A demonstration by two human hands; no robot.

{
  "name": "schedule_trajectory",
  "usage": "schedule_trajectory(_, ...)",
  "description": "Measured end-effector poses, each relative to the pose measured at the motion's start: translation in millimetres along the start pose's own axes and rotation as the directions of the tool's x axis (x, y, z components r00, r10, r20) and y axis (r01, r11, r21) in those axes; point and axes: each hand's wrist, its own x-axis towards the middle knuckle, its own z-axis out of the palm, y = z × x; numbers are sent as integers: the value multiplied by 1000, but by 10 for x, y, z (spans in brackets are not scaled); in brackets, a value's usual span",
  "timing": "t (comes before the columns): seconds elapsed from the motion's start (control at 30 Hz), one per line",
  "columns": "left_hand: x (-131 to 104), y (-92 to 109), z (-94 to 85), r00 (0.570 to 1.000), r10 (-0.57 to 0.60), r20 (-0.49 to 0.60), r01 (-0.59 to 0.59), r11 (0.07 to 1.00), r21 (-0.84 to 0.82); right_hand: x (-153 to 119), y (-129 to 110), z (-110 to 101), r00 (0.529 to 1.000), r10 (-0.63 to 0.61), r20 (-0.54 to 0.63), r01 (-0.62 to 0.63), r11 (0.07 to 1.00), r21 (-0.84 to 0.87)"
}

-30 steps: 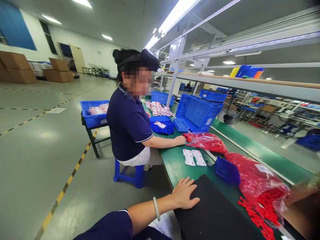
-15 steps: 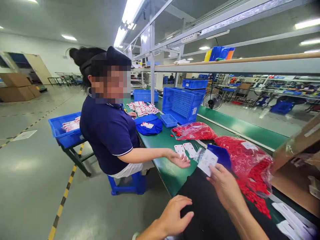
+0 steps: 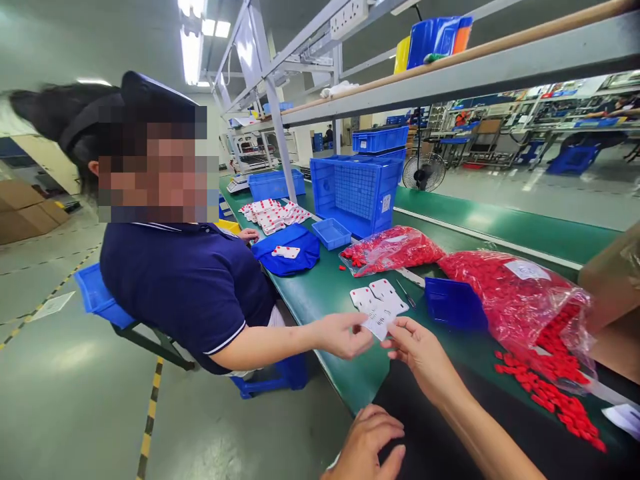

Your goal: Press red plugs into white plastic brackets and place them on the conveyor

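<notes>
A small clear plastic bag with a white printed label [image 3: 379, 321] hangs above the table between two people. My right hand [image 3: 414, 347] pinches its right edge with thumb and fingers. The co-worker's hand [image 3: 347, 335] grips the left edge of the same bag. Low in the view, my left hand [image 3: 375, 443] is open, fingers bent and thumb apart, by the edge of the black mat [image 3: 435, 413]. Just behind the bag lie white plates with red pieces [image 3: 387, 293], partly covered by it. A pointed tool [image 3: 406, 293] lies beside them.
Bags of red parts [image 3: 520, 300] lie to the right, with loose red pieces [image 3: 555, 393] spilled out. A blue scoop-like tray [image 3: 455, 303] stands before them. Farther back are a blue crate [image 3: 353, 193], a small blue bin [image 3: 331, 233] and a blue cloth [image 3: 295, 267]. A shelf runs overhead.
My right hand has carried the bag left toward the co-worker, whose open palm has closed on it. The view has turned and moved closer to the co-worker.
</notes>
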Motion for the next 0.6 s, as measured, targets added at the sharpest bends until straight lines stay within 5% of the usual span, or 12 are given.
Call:
schedule_trajectory(0.17, 56, 60, -78, 1000, -4, 8, 3, 998, 66, -119, 79, -177, 996, -34, 78, 50, 975, -215)
schedule_trajectory(0.37, 79, 157, -196, 974, -143, 174, 70, 926, 370, -587, 531, -1022, 987, -130, -90, 56, 821, -568)
schedule_trajectory(0.4, 101, 184, -201, 971, -158, 179, 79, 919, 387, -678, 649, -1184, 979, -170, -111, 57, 754, -654)
schedule_trajectory(0.5, 228, 284, -171, 973, -172, 156, 103, 922, 374, -928, 989, -1548, 954, -300, 12, 109, 308, -945)
schedule_trajectory(0.6, 471, 360, -122, 978, -124, 170, 64, 944, 324, -1073, 1140, -1677, 933, -333, 136, 149, 12, -989)
